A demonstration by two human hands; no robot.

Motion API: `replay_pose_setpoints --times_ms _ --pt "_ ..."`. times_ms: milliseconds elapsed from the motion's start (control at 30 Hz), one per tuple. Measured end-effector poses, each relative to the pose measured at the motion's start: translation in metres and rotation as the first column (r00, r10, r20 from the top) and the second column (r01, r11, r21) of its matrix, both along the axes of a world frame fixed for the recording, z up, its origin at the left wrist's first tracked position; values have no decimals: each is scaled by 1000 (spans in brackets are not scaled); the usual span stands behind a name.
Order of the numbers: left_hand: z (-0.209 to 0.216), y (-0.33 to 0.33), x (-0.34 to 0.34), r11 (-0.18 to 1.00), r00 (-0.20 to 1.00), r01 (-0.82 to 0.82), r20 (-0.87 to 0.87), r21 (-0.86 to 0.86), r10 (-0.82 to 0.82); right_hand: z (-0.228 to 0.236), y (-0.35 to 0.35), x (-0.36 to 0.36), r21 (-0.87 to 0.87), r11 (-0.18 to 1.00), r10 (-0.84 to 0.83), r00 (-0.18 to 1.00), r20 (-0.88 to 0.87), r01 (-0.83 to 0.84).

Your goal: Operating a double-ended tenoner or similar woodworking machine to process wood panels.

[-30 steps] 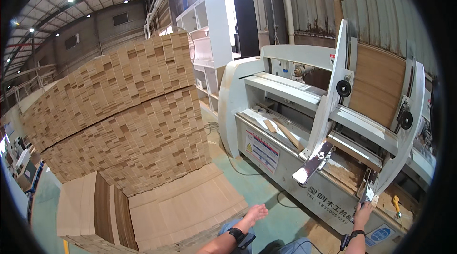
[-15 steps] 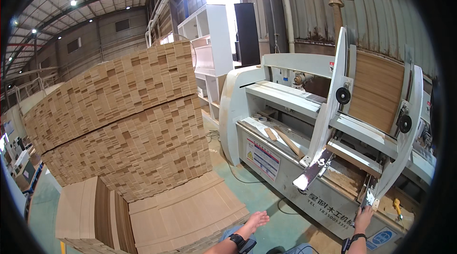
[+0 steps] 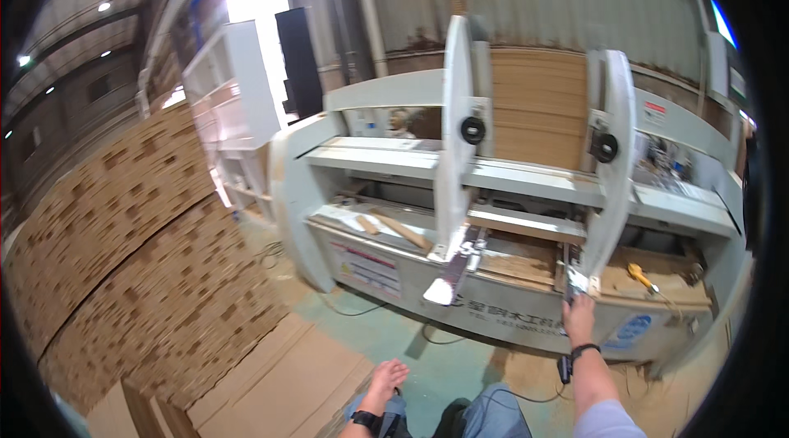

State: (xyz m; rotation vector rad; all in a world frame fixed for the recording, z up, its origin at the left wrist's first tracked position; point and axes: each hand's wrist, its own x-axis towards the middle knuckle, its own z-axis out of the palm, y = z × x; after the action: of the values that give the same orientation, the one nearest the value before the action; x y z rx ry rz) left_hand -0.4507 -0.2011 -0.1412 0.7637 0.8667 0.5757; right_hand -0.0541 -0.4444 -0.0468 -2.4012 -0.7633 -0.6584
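A pale grey woodworking machine (image 3: 518, 319) stands in front of me, with two curved white upright arms (image 3: 457, 142). My right hand (image 3: 579, 319) reaches out to the foot of the right-hand arm. Its fingers are closed round the end of a metal bar (image 3: 578, 280) there; the palm side is hidden. Over the floor, near my knees, my left hand (image 3: 389, 377) is open and holds nothing. A stack of brown boards (image 3: 538, 105) sits upright between the two arms. Beside the left arm's foot, a dark metal bar with a worn pale end (image 3: 444, 286) juts toward me.
Tall stacks of brown board strips (image 3: 123, 224) rise on my left, with flat brown boards (image 3: 283, 380) lower down beside me. Wood offcuts (image 3: 399, 228) and a yellow-handled tool (image 3: 639, 275) lie on the machine. A cable (image 3: 444, 342) runs along the floor. White shelving (image 3: 246, 93) stands behind.
My view has turned right, so the machine sits nearer the middle. My right hand stays at the metal bar; my left hand is still open.
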Motion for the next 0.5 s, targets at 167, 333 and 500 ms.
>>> replay_pose_setpoints --times_ms 167,333,500 --pt "-3 5 -1 1000 1000 12 29 -12 -12 0 -2 0 24 1000 -8 1000 11 8" --pt "-3 4 1 1000 1000 -2 14 -25 2 -1 -4 0 -3 1000 -20 1000 5 20" --pt "0 3 3 999 1000 -18 12 -50 18 -1 -5 1 16 1000 -5 1000 31 4"
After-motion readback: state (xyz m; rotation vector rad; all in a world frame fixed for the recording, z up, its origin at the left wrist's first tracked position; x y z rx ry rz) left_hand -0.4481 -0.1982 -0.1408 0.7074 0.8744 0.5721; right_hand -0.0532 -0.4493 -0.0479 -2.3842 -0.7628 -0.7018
